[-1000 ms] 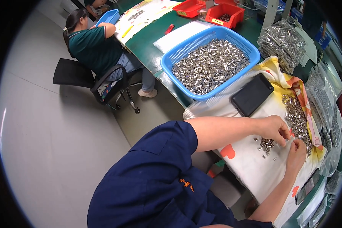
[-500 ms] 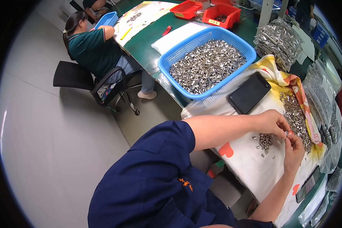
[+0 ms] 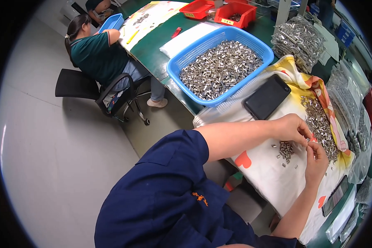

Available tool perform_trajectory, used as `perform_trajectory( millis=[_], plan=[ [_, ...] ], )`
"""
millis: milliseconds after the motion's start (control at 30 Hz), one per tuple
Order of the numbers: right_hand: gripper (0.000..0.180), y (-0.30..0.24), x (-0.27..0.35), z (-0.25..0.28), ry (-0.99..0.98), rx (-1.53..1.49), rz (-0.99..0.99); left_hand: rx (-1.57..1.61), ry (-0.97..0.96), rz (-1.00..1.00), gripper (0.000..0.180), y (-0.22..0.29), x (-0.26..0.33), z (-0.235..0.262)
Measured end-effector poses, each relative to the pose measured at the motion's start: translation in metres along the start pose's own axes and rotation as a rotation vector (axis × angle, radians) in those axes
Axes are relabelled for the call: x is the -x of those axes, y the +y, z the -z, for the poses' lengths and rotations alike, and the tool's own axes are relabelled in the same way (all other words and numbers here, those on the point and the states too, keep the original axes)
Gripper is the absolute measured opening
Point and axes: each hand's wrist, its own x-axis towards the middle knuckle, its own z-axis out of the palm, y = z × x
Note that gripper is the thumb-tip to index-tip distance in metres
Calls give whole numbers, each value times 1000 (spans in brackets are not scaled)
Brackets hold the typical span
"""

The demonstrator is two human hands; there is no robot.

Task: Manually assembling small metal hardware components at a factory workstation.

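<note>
My left hand [image 3: 292, 127] and my right hand [image 3: 316, 162] meet fingertip to fingertip above the cloth, both closed in a pinch. Between them is a small shiny metal sleeve [image 3: 308, 140], mostly covered by the fingers. Just below my left hand lies a small heap of short metal sleeves [image 3: 286, 151], with a few strays around it. Beyond the fingers, a larger spread of the same metal sleeves [image 3: 319, 122] rests on the yellow and white patterned cloth [image 3: 273, 173].
A blue plastic basket [image 3: 172, 71] full of metal pieces stands beyond a black phone [image 3: 267, 97]. Bagged parts [image 3: 298, 41] and red bins [image 3: 235, 13] line the table's far side. Another phone [image 3: 335, 196] lies near my right forearm. A co-worker [image 3: 97, 47] sits across at left.
The whole view has shifted slightly, so everything sits a little further left and up. My hands stay together in their pinch, with only small finger movement.
</note>
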Motion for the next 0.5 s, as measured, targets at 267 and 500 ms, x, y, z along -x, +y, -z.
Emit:
perform_trajectory(
  millis=[267, 500],
  plan=[
    [8, -2, -3, 12, -191, -47, -36, -59, -137, 70, 25, 1, 2, 3],
    [14, -30, 6, 37, 189, -323, 154, -49, -123, 44, 25, -9, -2, 9]
  ],
)
